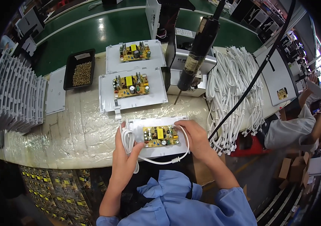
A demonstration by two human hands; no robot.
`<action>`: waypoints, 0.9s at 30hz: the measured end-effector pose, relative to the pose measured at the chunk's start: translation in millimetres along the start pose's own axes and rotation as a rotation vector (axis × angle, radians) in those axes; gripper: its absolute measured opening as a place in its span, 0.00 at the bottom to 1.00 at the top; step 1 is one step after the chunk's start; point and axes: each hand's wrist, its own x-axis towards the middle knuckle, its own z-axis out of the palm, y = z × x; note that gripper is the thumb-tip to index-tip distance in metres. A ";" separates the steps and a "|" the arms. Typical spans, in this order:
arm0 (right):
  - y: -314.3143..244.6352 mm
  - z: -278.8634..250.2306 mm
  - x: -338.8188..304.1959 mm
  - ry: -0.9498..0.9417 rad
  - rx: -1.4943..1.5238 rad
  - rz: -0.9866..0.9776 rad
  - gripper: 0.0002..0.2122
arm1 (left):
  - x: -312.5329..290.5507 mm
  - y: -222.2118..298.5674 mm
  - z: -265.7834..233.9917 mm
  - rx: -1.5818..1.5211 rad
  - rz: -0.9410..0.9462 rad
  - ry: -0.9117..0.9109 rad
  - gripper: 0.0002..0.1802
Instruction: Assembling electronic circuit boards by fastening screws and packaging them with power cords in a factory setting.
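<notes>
A white plastic panel [154, 151] lies in front of me with a yellow circuit board [160, 136] on it. My left hand [124, 156] is closed round a coiled white cable [128, 138] at the panel's left edge. From that coil the cable loops below the board, past a ribbed strain relief, up to my right hand [196, 138]. The fingers of my right hand pinch the cable's end at the board's upper right corner. They hide the end itself, so I cannot tell whether it is plugged in.
Two more panels with circuit boards [132, 86] lie beyond. A black tray of brass-coloured screws [82, 73] and stacked white panels [15, 90] stand left. An electric screwdriver [198, 52] hangs ahead, beside a screw feeder [185, 81]. White cables [235, 86] are heaped right; another person [292, 128] works there.
</notes>
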 end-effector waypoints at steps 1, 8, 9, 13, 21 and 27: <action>0.1 -0.3 0.6 -0.002 0.001 0.004 0.11 | 0.9 -1.1 1.5 -0.014 0.012 0.019 0.37; 1.0 -2.0 0.6 -0.012 -0.056 -0.049 0.13 | 6.8 -22.6 1.8 0.112 0.132 0.040 0.35; -0.6 -3.1 1.6 0.000 -0.062 -0.041 0.13 | 7.9 -25.3 1.9 0.138 0.141 0.039 0.35; 3.0 -1.9 0.7 -0.048 -0.047 -0.025 0.13 | 7.7 -24.9 2.6 0.198 0.104 0.000 0.35; 0.7 1.1 4.8 -0.084 -0.111 -0.070 0.13 | 8.9 -20.3 7.5 0.392 0.317 -0.011 0.34; 0.8 -3.8 7.1 -0.141 -0.069 -0.035 0.15 | 7.1 -22.4 10.3 0.464 0.352 0.002 0.33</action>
